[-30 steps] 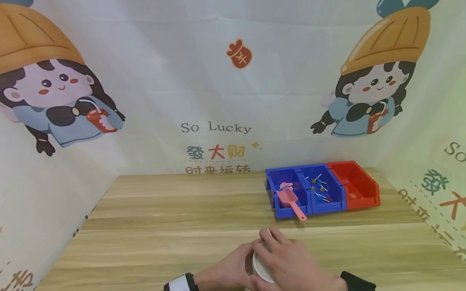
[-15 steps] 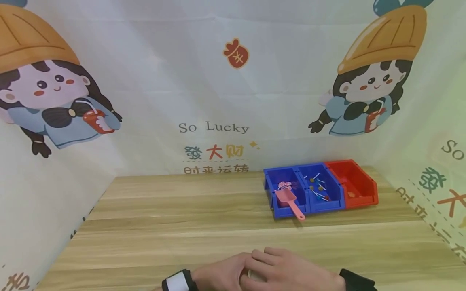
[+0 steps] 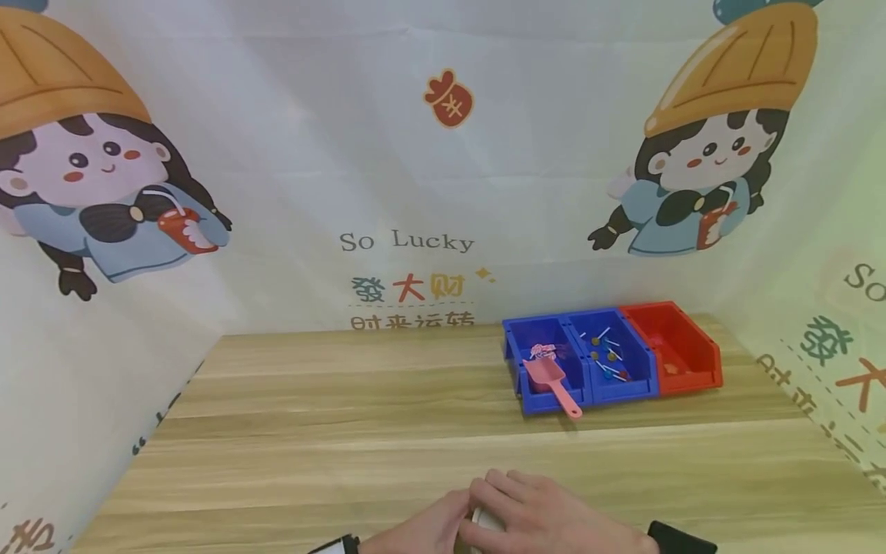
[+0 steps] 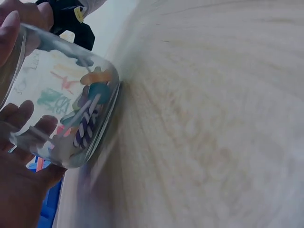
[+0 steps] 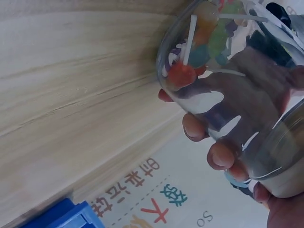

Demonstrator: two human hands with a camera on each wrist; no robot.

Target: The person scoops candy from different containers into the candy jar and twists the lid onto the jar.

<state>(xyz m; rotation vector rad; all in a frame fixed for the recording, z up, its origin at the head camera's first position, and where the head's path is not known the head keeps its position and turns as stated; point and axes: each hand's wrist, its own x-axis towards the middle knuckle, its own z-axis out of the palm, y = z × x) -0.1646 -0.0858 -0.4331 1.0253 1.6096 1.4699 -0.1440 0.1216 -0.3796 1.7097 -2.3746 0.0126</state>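
Both hands are on a clear jar [image 4: 47, 71] at the bottom of the head view. Several lollipops [image 5: 182, 75] and coloured sweets [image 4: 99, 90] lie in its bottom. My left hand [image 3: 425, 529] curls its fingers round the jar's side. Over the top, my right hand [image 3: 547, 514] grips the pale lid [image 3: 487, 520], which is largely covered by the fingers. In the left wrist view, the jar's base is close to the wooden table [image 4: 190, 118]; whether it touches cannot be told.
Two blue bins [image 3: 621, 394] and a red bin [image 3: 692, 382] stand joined at the back right. A pink scoop [image 3: 550, 377] leans in the left blue bin by pink-wrapped sweets [image 3: 543, 352]. Lollipops [image 3: 607, 355] lie in the middle bin. A printed cloth [image 3: 311, 154] surrounds the table.
Both hands and the jar have come down towards the bottom of the head view. The right hand's fingers have shifted round the lid, and less of the lid shows.
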